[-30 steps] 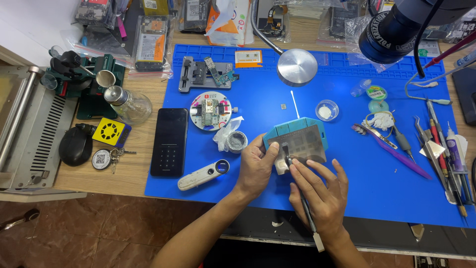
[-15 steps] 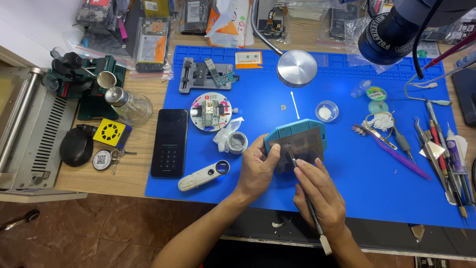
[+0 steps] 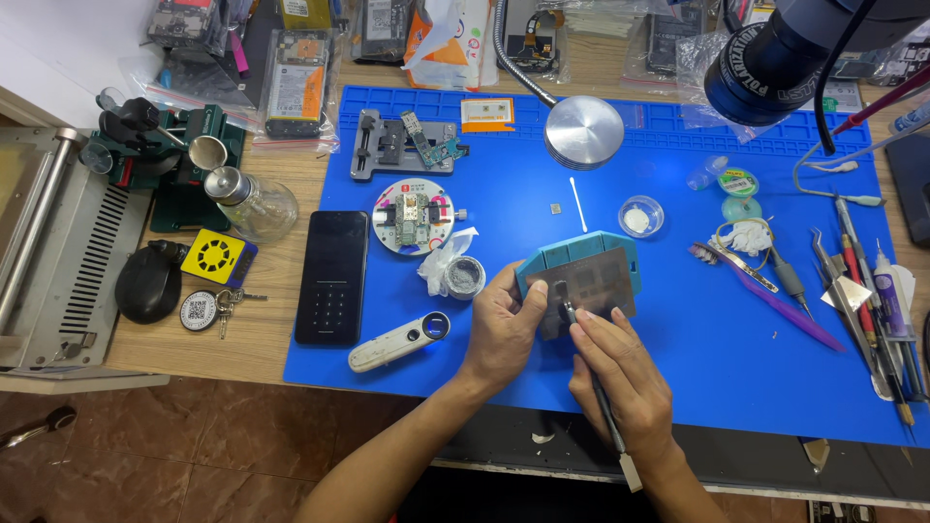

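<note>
My left hand [image 3: 502, 324] presses on the left side of a thin metal stencil plate [image 3: 601, 283] that lies on a teal-blue holder block [image 3: 573, 254] on the blue work mat [image 3: 736, 358]. With my right hand [image 3: 620, 373] I grip a slim pen-like tool [image 3: 608, 416] whose tip rests on the stencil near my left thumb. The tool's white rear end sticks out past my wrist toward the table's front edge.
A black phone [image 3: 332, 276], white magnifier [image 3: 399, 342], small tin with crumpled wrap [image 3: 465, 276], round board holder [image 3: 412, 215] and grey clamp jig [image 3: 392, 145] lie left. A steel disc [image 3: 584, 132], small dish [image 3: 641, 215] and tweezers and tools [image 3: 862, 291] lie right. A microscope head [image 3: 775, 58] hangs overhead.
My right hand slid the tool a little to the right and down over the stencil. The left hand stayed pressed on the plate.
</note>
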